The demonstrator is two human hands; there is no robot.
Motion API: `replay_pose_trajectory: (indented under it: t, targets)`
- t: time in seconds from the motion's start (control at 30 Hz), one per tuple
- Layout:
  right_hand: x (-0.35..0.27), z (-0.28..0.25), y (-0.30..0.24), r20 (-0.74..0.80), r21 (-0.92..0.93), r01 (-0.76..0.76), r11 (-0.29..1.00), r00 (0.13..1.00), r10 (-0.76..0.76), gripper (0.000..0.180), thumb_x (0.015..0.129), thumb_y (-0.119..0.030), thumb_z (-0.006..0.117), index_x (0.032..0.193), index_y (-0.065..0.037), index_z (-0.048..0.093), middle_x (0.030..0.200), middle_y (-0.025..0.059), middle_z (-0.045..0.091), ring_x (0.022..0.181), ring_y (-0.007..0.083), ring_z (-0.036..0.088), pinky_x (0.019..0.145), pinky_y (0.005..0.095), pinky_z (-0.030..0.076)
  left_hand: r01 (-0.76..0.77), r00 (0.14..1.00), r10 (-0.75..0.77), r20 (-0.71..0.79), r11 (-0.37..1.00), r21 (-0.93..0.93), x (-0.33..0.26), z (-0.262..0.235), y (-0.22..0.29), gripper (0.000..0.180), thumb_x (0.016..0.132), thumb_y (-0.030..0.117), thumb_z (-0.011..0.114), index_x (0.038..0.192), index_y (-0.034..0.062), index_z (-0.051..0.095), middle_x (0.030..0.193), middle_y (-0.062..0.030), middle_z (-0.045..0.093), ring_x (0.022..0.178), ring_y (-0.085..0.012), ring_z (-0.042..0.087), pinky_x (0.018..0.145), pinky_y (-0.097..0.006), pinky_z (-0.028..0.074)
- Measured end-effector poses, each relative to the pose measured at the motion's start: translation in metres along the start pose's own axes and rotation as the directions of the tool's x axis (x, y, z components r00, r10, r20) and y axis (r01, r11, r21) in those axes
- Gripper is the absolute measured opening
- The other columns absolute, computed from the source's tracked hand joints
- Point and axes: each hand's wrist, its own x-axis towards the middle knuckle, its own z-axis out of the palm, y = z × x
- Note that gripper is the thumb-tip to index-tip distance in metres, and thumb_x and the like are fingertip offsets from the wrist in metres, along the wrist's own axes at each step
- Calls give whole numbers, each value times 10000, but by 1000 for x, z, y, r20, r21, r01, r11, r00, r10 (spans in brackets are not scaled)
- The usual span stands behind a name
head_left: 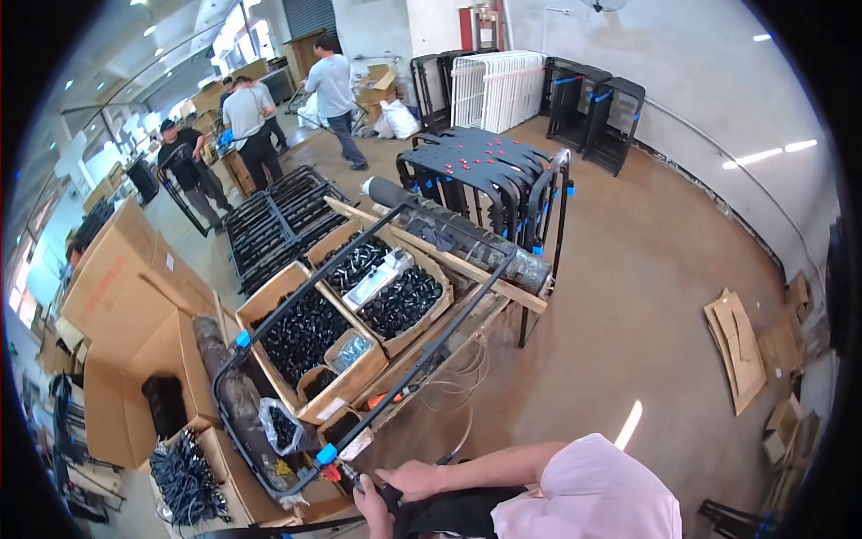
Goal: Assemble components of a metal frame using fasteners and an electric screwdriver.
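My left hand is closed at the lower middle, beside a small metallic tip and the dark end of a piece I cannot make out. Just to its right, my right hand has its fingers bent in toward the same spot; what they grip is hidden. Both hands are close to the near corner of a black tubular frame, which lies slanted across open boxes. A blue piece sits on the frame near my fingers, with something red beside it. Another blue piece is farther along the tube.
Boxes of small black parts rest under the frame, beside a wrapped roller. At left are a tall carton and a bundle of dark cords. A thin hose hangs near my right hand. Stacked black frames and several people stand beyond.
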Motion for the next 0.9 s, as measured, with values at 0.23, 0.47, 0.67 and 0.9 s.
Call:
replay_pose_trajectory:
  t: [0.23, 0.47, 0.67, 0.9]
  targets:
    - [-7, -7, 3, -11, -12, -54, 998, 998, 54, 906, 748, -258, 874, 1466, 50, 416, 1141, 264, 698, 1055, 454, 699, 869, 520, 577, -4, 999, 3, 50, 1000, 22, 10, 8, 1, 419, 1072, 407, 634, 1107, -11, 617, 948, -38, 631, 829, -139, 588, 729, -332, 515]
    - [-1, 21, 6, -174, -74, 121, 990, 976, -133, 586, 699, -143, 777, 1224, -36, 540, 1129, 193, 563, 1032, 424, 666, 858, 545, 560, 33, 999, -32, 31, 998, -49, 5, 0, 1, 404, 1073, 412, 627, 1083, 8, 618, 945, -38, 634, 812, -143, 602, 710, -332, 525]
    - [-11, 15, 6, -170, -77, 119, 990, 977, -131, 587, 734, -135, 762, 1267, -33, 538, 1142, 197, 568, 1055, 427, 662, 871, 542, 557, 54, 996, -51, 70, 998, -42, -3, 7, 8, 361, 1074, 408, 627, 1030, 50, 610, 936, -6, 607, 849, -127, 570, 742, -329, 502]
    - [-10, 21, -5, -89, -75, 111, 991, 989, -117, 630, 779, -204, 753, 1344, -30, 533, 1236, 201, 561, 1098, 448, 648, 890, 545, 552, 143, 988, -141, 56, 989, -33, -16, -6, 13, 362, 1078, 431, 619, 1024, 74, 596, 884, 6, 565, 793, -115, 523, 688, -331, 473]
